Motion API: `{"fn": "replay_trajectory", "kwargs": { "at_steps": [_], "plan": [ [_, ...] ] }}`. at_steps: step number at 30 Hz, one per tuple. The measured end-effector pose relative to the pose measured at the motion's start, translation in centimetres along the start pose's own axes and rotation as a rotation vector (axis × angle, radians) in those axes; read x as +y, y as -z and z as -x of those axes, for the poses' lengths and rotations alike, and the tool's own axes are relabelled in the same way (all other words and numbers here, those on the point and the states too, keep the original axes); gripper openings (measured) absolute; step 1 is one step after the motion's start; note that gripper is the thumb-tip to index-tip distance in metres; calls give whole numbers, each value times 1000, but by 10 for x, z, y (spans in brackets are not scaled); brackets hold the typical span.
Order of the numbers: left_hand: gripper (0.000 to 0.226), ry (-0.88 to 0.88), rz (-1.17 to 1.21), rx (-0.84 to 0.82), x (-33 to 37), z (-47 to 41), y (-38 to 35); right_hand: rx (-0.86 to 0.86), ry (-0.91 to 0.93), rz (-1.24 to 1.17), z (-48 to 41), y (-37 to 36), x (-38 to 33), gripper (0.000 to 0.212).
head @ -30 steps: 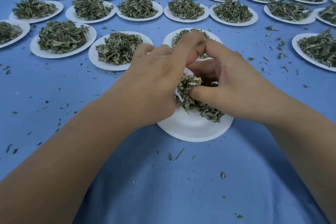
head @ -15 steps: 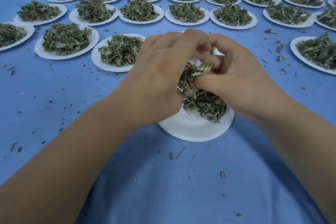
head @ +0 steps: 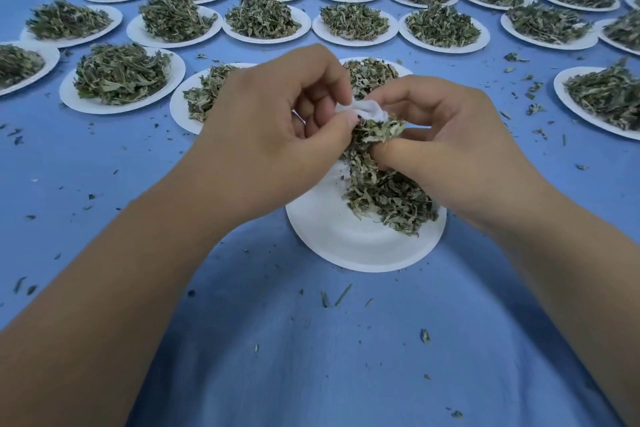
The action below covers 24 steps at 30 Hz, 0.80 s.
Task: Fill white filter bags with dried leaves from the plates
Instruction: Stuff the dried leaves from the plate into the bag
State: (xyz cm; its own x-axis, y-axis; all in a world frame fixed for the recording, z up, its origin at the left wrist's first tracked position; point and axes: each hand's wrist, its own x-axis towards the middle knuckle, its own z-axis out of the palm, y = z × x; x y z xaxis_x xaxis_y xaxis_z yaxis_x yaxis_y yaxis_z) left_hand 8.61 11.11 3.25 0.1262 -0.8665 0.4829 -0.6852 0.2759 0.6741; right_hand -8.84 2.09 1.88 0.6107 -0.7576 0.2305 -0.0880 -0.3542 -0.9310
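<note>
A white paper plate (head: 349, 246) lies on the blue cloth in front of me, with a heap of dried green leaves (head: 388, 198) on its far right part. Above it my left hand (head: 273, 135) pinches the rim of a small white filter bag (head: 367, 110). My right hand (head: 446, 146) pinches a clump of leaves (head: 379, 131) at the bag's mouth, thumb underneath. Most of the bag is hidden by my fingers and the leaves.
Several white plates heaped with dried leaves stand in rows behind my hands, such as one at the left (head: 121, 80) and one at the far right (head: 602, 100). Leaf crumbs (head: 343, 295) are scattered over the blue cloth (head: 311, 357).
Both hands have risen a little off the plate and spread apart. The white bag's mouth now shows between them, with a clump of leaves held at it.
</note>
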Motion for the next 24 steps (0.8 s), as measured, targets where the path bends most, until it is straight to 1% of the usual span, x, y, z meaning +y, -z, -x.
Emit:
{"fn": "replay_trajectory", "kwargs": {
  "at_steps": [2, 4, 10, 12, 14, 17, 21, 24],
  "plan": [
    [5, -9, -9, -2, 0, 0, -1, -4, -10, -23, 0, 1, 1, 32],
    [5, 7, 36, -8, -1, -1, -1, -6, -22, -15, -1, 1, 2, 30],
    [20, 97, 305, -71, -1, -1, 2, 41, -39, 124, -1, 0, -2, 21],
    [23, 107, 409, -116, 1, -1, 2, 54, -56, 163, -4, -1, -2, 22],
    [24, 102, 454, -144, 3, -1, 2, 57, -60, 188, -6, -1, -2, 23],
    [27, 121, 394, -118, 2, -2, 6, 39, -56, 218, -6, -2, -3, 24],
    [30, 156, 250, -92, -1, -2, 8, 46, -75, 176, -4, 0, -4, 25],
    [30, 106, 112, -48, 0, 0, 2, 55, -57, 120, -3, 0, -6, 23]
  ]
}}
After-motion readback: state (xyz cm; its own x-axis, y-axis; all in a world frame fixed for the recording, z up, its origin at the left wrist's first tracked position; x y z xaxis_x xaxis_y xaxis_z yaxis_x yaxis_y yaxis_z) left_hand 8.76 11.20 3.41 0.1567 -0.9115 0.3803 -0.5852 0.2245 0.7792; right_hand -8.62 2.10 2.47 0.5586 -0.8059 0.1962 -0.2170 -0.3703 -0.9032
